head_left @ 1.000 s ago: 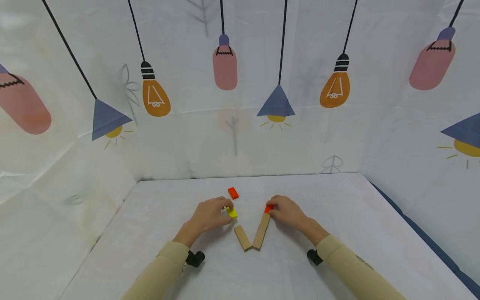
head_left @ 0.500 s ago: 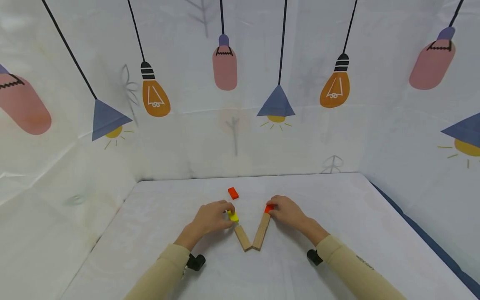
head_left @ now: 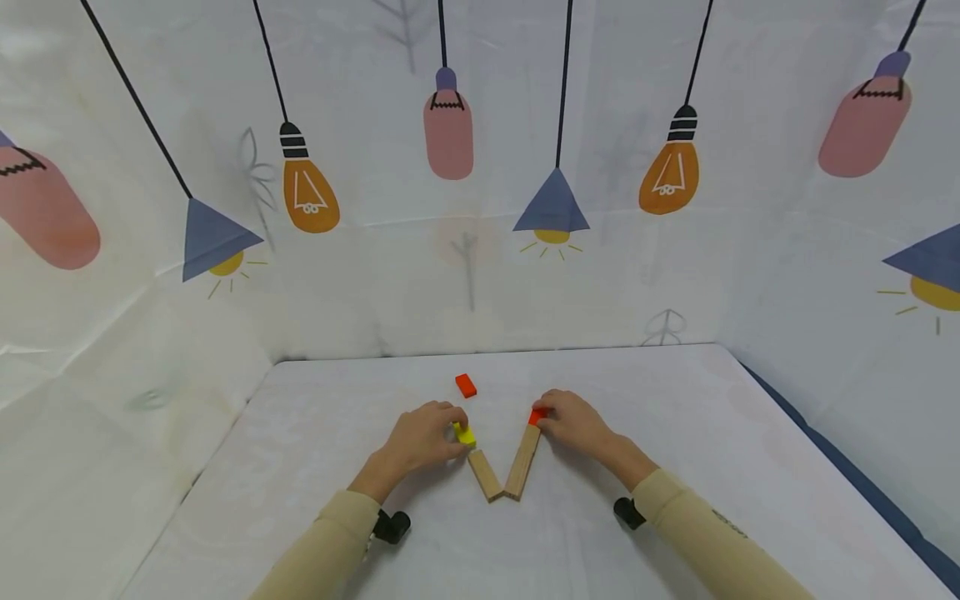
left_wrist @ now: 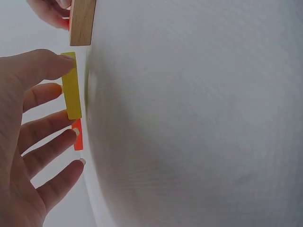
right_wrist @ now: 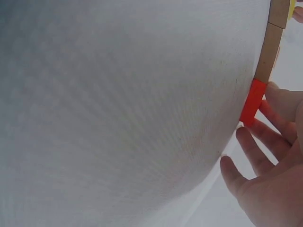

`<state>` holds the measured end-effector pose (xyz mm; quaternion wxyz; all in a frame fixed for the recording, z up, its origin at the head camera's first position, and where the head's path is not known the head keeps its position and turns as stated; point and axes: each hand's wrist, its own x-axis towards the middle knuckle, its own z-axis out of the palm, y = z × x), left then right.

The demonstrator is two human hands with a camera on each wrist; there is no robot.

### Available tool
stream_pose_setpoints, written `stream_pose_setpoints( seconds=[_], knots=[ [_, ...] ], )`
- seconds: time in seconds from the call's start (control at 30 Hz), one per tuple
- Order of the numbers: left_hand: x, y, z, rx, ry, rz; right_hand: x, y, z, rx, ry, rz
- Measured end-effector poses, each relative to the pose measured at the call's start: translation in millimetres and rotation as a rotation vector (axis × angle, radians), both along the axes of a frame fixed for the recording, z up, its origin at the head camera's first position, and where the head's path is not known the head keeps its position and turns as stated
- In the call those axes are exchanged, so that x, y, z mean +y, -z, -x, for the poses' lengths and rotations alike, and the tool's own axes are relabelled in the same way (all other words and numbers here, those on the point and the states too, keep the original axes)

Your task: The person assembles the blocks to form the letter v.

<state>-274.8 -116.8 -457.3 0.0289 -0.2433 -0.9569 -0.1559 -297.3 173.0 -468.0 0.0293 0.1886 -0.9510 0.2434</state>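
My left hand (head_left: 423, 435) pinches a yellow block (head_left: 465, 435) between thumb and fingertips. In the left wrist view the yellow block (left_wrist: 72, 90) stands just short of the end of a wooden block (left_wrist: 81, 23), with a small gap between them. On the other side, my right hand (head_left: 579, 425) holds a red block (head_left: 536, 416) at the far end of a row of plain wood (head_left: 522, 462). The right wrist view has this red block (right_wrist: 253, 101) against the wood's end, thumb and a finger on it. The short left wooden block (head_left: 486, 476) and the right row form a V.
A loose red block (head_left: 466, 385) lies beyond the yellow one. White cloth covers the table (head_left: 615, 542), and a white printed sheet (head_left: 480, 283) hangs at the back and sides. Black wrist cameras (head_left: 392, 526) sit by both cuffs.
My left hand has brought the yellow block slightly nearer to the left wooden block, narrowing the gap; it barely moves in the last half second. The right hand stays on its red block.
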Motion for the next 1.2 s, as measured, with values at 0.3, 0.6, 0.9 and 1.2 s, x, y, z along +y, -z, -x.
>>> stream_pose_setpoints(
  seconds=[0.3, 0.6, 0.9, 1.2],
  knots=[
    [-0.4, 2.0, -0.8, -0.016, 0.000, 0.002, -0.7, 1.4, 2.3, 0.004, -0.008, -0.003],
    [0.1, 4.4, -0.5, -0.005, 0.012, -0.008, -0.2, 0.2, 0.4, 0.008, -0.011, -0.005],
    [-0.6, 8.1, -0.7, 0.000, 0.014, -0.028, 0.1, -0.9, -1.3, 0.005, -0.013, -0.004],
    [0.4, 8.2, -3.9, 0.006, 0.009, -0.038, 1.0, -0.3, -0.8, 0.013, -0.019, 0.006]
  ],
)
